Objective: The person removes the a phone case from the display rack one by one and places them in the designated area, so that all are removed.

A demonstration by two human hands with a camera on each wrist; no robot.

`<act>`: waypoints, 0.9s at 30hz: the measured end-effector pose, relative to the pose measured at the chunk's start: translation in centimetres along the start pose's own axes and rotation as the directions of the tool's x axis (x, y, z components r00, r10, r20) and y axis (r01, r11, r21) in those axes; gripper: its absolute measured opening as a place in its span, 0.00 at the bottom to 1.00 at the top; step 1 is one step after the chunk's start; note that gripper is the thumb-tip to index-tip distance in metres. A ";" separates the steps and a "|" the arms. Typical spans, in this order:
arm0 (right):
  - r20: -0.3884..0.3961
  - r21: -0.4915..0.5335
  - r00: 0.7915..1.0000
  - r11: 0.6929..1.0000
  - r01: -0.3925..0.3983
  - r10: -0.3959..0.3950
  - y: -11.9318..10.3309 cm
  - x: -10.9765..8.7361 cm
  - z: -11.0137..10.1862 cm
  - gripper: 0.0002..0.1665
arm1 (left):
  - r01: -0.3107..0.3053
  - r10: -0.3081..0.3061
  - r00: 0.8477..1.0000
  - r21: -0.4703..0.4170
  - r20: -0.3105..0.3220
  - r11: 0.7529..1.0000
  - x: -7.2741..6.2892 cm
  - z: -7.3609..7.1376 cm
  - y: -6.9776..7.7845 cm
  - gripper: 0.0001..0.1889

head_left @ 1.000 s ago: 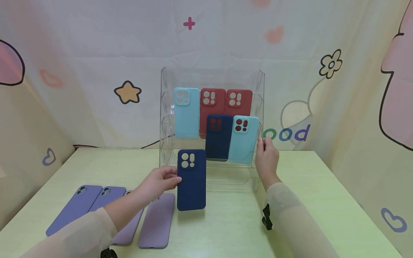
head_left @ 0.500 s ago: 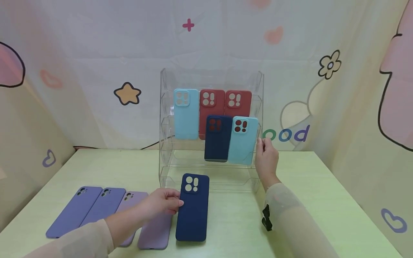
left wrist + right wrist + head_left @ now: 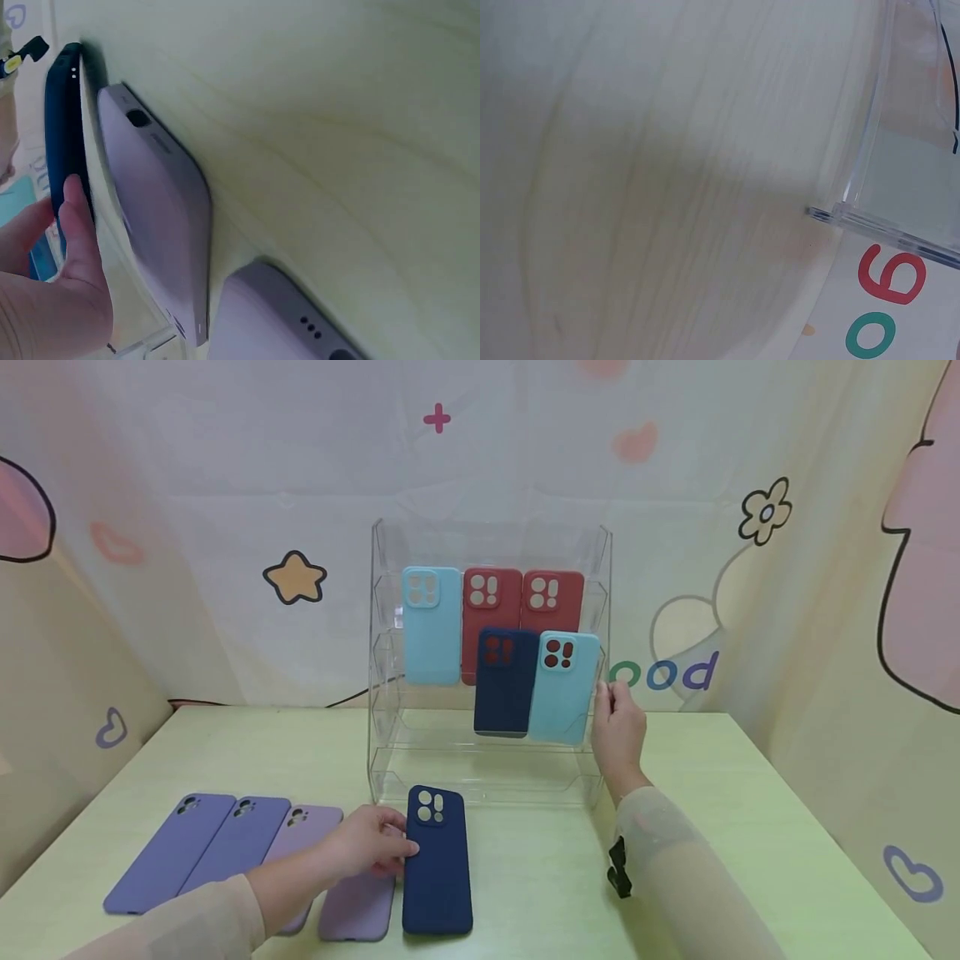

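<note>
My left hand (image 3: 375, 842) pinches the left edge of a dark blue phone case (image 3: 437, 868), low over the table just right of a pale purple case (image 3: 358, 906). In the left wrist view this dark blue case (image 3: 66, 127) stands edge-on between thumb and fingers. My right hand (image 3: 621, 731) grips the right side edge of a clear tiered display rack (image 3: 487, 793). Upright in the rack are a light blue case (image 3: 432, 643), two red cases (image 3: 491, 618), another dark blue case (image 3: 505, 693) and a second light blue case (image 3: 562, 702). The right wrist view shows no hand.
To the left, two bluish-purple phone cases (image 3: 172, 852) and another pale purple case (image 3: 303, 835) lie side by side on the table (image 3: 540, 868), partly behind my left forearm. A printed cloth (image 3: 225, 527) hangs behind and along both sides.
My left hand has brought the dark blue case down from in front of the rack toward the table and nearer to me. The right hand stays on the rack's side.
</note>
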State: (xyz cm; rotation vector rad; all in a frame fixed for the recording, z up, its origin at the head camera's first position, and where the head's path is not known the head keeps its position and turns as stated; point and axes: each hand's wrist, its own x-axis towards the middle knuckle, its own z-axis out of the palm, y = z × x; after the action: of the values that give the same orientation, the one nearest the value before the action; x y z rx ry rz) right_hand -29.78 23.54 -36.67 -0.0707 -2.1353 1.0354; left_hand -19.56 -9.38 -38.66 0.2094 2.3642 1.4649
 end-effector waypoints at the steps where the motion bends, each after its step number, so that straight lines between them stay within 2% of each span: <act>1: 0.001 0.001 1.000 1.000 -0.001 0.001 0.1 -0.1 0.0 0.21 | 0.006 -0.005 1.000 0.017 -0.007 1.000 0.0 0.0 -0.1 0.20; 6: 0.011 -0.004 1.000 1.000 -0.008 0.008 0.5 -0.5 0.1 0.21 | 0.030 -0.026 0.999 0.119 -0.037 0.992 0.1 0.2 -0.5 0.35; 10: 0.016 -0.008 1.000 1.000 -0.004 0.004 0.4 -0.4 0.0 0.21 | -0.005 0.014 0.999 0.222 -0.042 0.975 0.2 0.3 -0.3 0.41; 15: -0.011 -0.011 1.000 1.000 0.020 -0.020 0.2 0.0 -0.3 0.21 | -0.063 0.079 0.997 0.392 -0.025 0.918 0.6 0.5 0.1 0.41; 19: 0.000 -0.019 1.000 1.000 0.018 -0.018 0.4 0.1 -0.2 0.21 | -0.091 0.122 0.992 0.524 -0.026 0.847 0.6 0.4 0.4 0.37; 22: 0.019 -0.012 1.000 1.000 0.016 -0.016 0.4 0.1 -0.1 0.21 | -0.131 0.182 0.983 0.627 -0.018 0.768 0.4 0.0 0.9 0.32; 24: 0.013 -0.002 1.000 1.000 0.021 -0.021 0.2 0.1 -0.2 0.22 | -0.173 0.204 0.978 0.687 0.036 0.706 0.2 -0.2 1.2 0.31; 27: -0.001 0.005 1.000 1.000 0.024 -0.024 0.1 -0.2 0.0 0.21 | -0.266 0.183 0.964 0.753 0.194 0.602 -0.5 -0.1 1.3 0.35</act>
State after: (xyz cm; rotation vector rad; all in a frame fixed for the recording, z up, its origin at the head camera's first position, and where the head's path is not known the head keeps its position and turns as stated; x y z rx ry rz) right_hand -29.70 23.55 -36.85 -0.0433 -2.1274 1.0259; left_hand -19.21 -9.07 -37.35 0.8000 2.8054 0.3651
